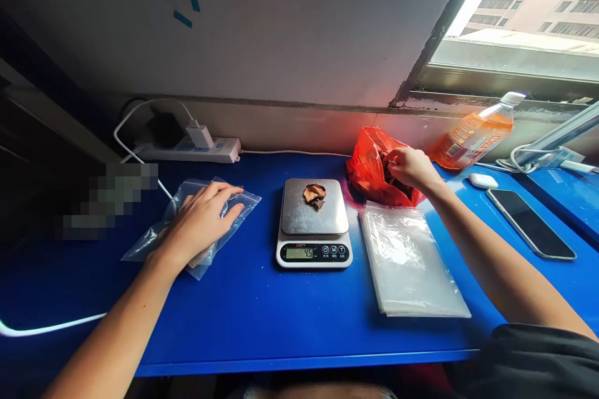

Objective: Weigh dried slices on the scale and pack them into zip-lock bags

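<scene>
My left hand (201,217) lies flat with fingers stretched over some clear zip bags (243,204); what is inside the bags is mostly covered by the hand. At the mouth of a red plastic bag (369,165), my right hand (412,168) has its fingers curled down among dark dried pieces, and their tips are hidden. Between the hands stands a kitchen scale (314,224) with a lit display that seems to read 4.5. A few dried brown slices (314,194) rest on its steel plate.
A stack of clear bags (412,262) lies right of the scale. Farther right are a phone (531,224), a white earbud case (483,181) and a tilted bottle (480,134) of orange drink. A power strip (224,150) with a white charger runs along the wall.
</scene>
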Motion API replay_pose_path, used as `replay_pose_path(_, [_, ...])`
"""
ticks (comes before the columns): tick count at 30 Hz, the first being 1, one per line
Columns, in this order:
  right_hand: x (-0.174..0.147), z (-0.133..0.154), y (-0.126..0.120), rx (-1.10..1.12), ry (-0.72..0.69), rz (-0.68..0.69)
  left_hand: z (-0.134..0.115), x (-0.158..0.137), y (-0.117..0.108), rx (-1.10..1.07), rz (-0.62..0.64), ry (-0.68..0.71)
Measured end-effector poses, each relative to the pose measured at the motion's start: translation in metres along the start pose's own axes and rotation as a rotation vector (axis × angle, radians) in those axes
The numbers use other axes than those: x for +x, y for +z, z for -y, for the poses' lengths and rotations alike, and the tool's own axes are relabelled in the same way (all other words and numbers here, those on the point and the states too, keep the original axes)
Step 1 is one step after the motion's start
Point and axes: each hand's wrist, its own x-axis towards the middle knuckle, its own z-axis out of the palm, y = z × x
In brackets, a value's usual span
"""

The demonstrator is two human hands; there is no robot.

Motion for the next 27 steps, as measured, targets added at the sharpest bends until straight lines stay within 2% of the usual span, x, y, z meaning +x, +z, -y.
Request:
replay_pose_path(5, [-0.018,-0.007,-0.02,0.49,0.095,-0.182,0.0,0.0,0.0,0.01,0.004,0.016])
replay_pose_path(8, [-0.041,0.006,-0.036,0.874,0.071,-0.261,-0.001,0.0,-0.001,0.007,0.009,0.003])
replay_pose_path(10, [-0.058,0.023,-0.041,1.09,-0.01,-0.176,-0.001,0.0,-0.001,0.008,0.017,-0.004])
replay_pose_path(11, [-0.065,0.034,-0.041,1.143,-0.057,-0.067,-0.002,0.0,-0.001,0.012,0.02,-0.005])
replay_pose_path(14, [-0.072,0.062,-0.028,1.137,-0.158,0.275,-0.002,0.0,-0.001,0.027,0.023,-0.003])
replay_pose_path(17, [-0.062,0.08,-0.006,1.111,-0.189,0.395,-0.001,-0.001,-0.002,0.027,0.035,0.0])
replay_pose_path(22, [-0.052,0.091,0.015,0.967,-0.288,0.442,-0.003,-0.003,-0.005,-0.003,0.039,0.003])
replay_pose_path(27, [-0.062,0.093,0.005,0.695,-0.434,0.267,-0.007,-0.005,-0.007,-0.011,0.042,-0.009])
